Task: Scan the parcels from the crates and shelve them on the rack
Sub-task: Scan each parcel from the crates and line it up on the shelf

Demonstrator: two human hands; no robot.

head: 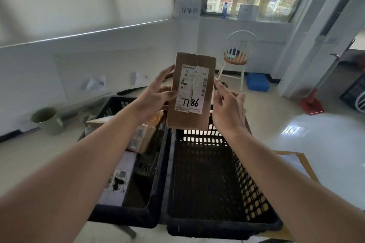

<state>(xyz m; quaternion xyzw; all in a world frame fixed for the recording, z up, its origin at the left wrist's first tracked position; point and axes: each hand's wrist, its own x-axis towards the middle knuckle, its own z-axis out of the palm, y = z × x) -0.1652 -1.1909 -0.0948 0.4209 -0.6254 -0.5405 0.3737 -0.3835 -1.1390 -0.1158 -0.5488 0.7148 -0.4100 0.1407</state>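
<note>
Parcel: a tall brown cardboard box (192, 92) held upright in front of me, above the far edge of the crates, label facing me with 7786 handwritten on it
Label: white shipping label (192, 89), creased down the middle, barcode strip on its right side
My left hand: left hand (152, 97) at 9 o'clock of the box, fingers and thumb curled onto its left edge, gripping it
My right hand: right hand (227, 108) at 3 o'clock, fingers straight, fingertips touching the right edge to steady it
Right crate: black slotted crate (256, 193) at 6 o'clock below the box, looks bare inside
Left crate: black crate (110, 104) at 7 o'clock, more parcels (146, 136) lying in it
Scanner and rack: neither in view
Doing it well, I judge: keep the box still and square, flatten the crease so the barcode reads cleanly
Further out: white chair (237, 53) at 1 o'clock, green bucket (47, 120) at 9 o'clock
</note>
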